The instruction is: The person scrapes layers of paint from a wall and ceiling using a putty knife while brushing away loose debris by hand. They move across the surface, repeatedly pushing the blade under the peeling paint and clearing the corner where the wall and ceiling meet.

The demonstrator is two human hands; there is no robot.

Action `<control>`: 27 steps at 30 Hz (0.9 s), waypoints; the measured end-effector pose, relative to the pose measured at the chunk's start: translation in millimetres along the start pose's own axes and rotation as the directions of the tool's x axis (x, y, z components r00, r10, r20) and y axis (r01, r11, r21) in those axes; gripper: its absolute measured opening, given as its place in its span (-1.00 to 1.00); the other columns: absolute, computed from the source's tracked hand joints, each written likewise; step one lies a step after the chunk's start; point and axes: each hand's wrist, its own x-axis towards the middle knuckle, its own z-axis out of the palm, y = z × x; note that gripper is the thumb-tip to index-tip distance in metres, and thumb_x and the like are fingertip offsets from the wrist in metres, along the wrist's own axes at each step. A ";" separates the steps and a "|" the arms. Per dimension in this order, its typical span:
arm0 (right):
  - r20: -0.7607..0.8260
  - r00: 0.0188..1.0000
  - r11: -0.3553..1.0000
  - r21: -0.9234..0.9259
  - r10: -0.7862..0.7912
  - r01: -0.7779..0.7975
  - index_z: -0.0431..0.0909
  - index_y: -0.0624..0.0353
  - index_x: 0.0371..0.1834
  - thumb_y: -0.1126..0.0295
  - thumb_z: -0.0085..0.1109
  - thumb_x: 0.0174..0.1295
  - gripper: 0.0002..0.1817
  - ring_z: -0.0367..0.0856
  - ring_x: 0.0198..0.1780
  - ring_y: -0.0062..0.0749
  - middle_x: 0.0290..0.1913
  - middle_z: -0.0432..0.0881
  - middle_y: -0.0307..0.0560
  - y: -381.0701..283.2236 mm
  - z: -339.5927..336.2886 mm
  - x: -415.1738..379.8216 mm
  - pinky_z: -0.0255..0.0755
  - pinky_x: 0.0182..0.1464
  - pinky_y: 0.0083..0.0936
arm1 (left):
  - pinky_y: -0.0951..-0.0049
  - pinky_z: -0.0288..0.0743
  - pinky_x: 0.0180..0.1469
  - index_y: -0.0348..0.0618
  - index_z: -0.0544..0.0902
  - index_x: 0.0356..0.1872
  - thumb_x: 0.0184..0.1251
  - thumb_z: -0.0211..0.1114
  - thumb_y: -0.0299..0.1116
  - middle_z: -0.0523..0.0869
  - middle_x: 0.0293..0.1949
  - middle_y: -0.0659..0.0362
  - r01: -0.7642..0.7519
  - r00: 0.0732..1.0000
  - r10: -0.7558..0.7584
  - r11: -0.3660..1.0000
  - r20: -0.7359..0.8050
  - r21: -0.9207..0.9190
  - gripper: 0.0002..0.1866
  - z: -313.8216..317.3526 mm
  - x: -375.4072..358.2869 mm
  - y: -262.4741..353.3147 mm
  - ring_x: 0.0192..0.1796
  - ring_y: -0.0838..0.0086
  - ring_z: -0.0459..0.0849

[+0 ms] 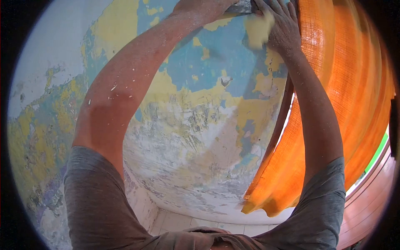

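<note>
At the top edge, my left hand (204, 9) is closed on a flat grey metal scraper (241, 6), whose handle is hidden or cut off by the frame. The blade lies against a wall (216, 54) with patchy blue and yellow paint. My right hand (284, 29) rests close by with fingers stretched upward, the nearest ones right at the blade's end. Below those fingers, a pale yellow paint flake (258, 31) is blurred, overlapping the wall. White specks of paint dot both forearms.
An orange curtain (333, 83) hangs along the right side, beside a dark wooden edge (280, 129). Bare whitish plaster (183, 166) shows lower on the wall. White tiles (177, 221) appear at the bottom, and a pinkish panel (371, 200) at lower right.
</note>
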 end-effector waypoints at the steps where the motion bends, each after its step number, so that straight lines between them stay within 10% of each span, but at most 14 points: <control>1: -0.003 1.000 1.000 -0.005 -0.017 0.017 0.35 0.06 0.57 0.07 -0.21 0.60 -0.42 0.04 0.70 -0.08 0.64 0.24 0.07 3.2 2.5 0.1 -0.25 0.72 0.00 | 0.19 0.67 0.02 -0.28 0.60 0.17 0.74 -0.04 -0.27 0.73 -0.01 0.02 -0.008 1.000 0.008 1.000 0.011 -0.005 -0.66 -0.7 -4.4 0.1 -0.02 0.27 0.75; 3: -0.018 1.000 1.000 0.009 -0.024 0.024 0.35 0.07 0.57 0.07 -0.20 0.60 -0.42 0.04 0.70 -0.08 0.64 0.24 0.07 7.6 7.4 -2.5 -0.25 0.72 0.00 | 0.18 0.67 0.03 -0.29 0.59 0.18 0.76 -0.07 -0.27 0.73 -0.01 0.00 -0.014 1.000 0.014 1.000 0.021 -0.010 -0.65 14.5 -1.8 -17.1 -0.04 0.24 0.75; 5: -0.034 0.999 0.999 0.027 -0.030 0.031 0.35 0.09 0.57 0.07 -0.19 0.59 -0.41 0.04 0.70 -0.08 0.65 0.23 0.07 6.1 6.2 -2.5 -0.26 0.72 -0.01 | 0.09 0.64 0.09 0.09 0.49 0.43 0.42 0.21 -0.55 0.72 -0.01 0.04 -0.228 0.922 0.317 0.908 -0.220 0.351 -0.44 69.1 9.9 -71.6 0.06 0.09 0.71; 8: 0.004 1.000 1.000 0.025 0.005 -0.005 0.34 0.10 0.57 0.09 -0.14 0.54 -0.39 0.03 0.70 -0.08 0.65 0.22 0.06 -0.9 -4.0 -2.7 -0.28 0.73 -0.02 | 0.08 0.61 0.11 0.01 0.48 0.42 0.42 0.21 -0.53 0.71 -0.02 0.01 -0.313 0.865 0.431 0.864 -0.258 0.394 -0.46 89.0 -7.2 -126.5 0.06 0.06 0.71; 18: 0.005 1.000 0.997 0.069 0.018 -0.019 0.37 0.12 0.56 0.15 -0.10 0.46 -0.37 0.00 0.71 -0.07 0.65 0.22 0.09 -7.1 -10.9 -4.5 -0.30 0.73 -0.03 | 0.04 0.60 0.05 -0.14 0.41 0.41 0.34 0.23 -0.59 0.65 0.05 -0.03 -0.309 0.869 0.413 0.883 -0.272 0.354 -0.42 60.6 31.6 -111.7 0.04 0.00 0.67; 20: 0.021 0.999 0.995 0.096 0.029 -0.031 0.37 0.12 0.55 0.14 -0.10 0.45 -0.37 0.00 0.71 -0.06 0.65 0.22 0.09 -7.4 -11.8 -3.5 -0.29 0.73 -0.02 | 0.18 0.67 0.04 -0.30 0.58 0.22 0.76 -0.10 -0.30 0.72 0.01 -0.03 -0.035 0.996 0.055 0.966 -0.069 0.257 -0.64 19.2 -9.0 -58.6 -0.04 0.20 0.74; 23: -0.014 1.000 0.998 0.062 0.003 -0.002 0.38 0.12 0.54 0.14 -0.10 0.45 -0.38 0.02 0.71 -0.05 0.64 0.23 0.09 -1.0 -3.0 -3.1 -0.28 0.73 0.00 | 0.08 0.65 -0.13 -0.18 0.43 0.38 0.39 0.16 -0.59 0.66 0.00 -0.05 -0.243 0.946 0.298 0.913 -0.130 0.327 -0.48 46.0 -2.9 -113.5 -0.12 0.04 0.72; 27: 0.007 1.000 0.998 0.057 0.031 -0.031 0.38 0.11 0.54 0.14 -0.09 0.45 -0.38 0.01 0.71 -0.06 0.64 0.23 0.08 -3.4 -9.1 -2.8 -0.29 0.73 0.00 | 0.15 0.65 -0.37 -0.24 0.46 0.35 0.48 0.08 -0.55 0.65 -0.07 -0.06 -0.193 0.952 0.249 0.940 -0.179 0.280 -0.56 53.6 8.4 -112.9 -0.29 0.13 0.73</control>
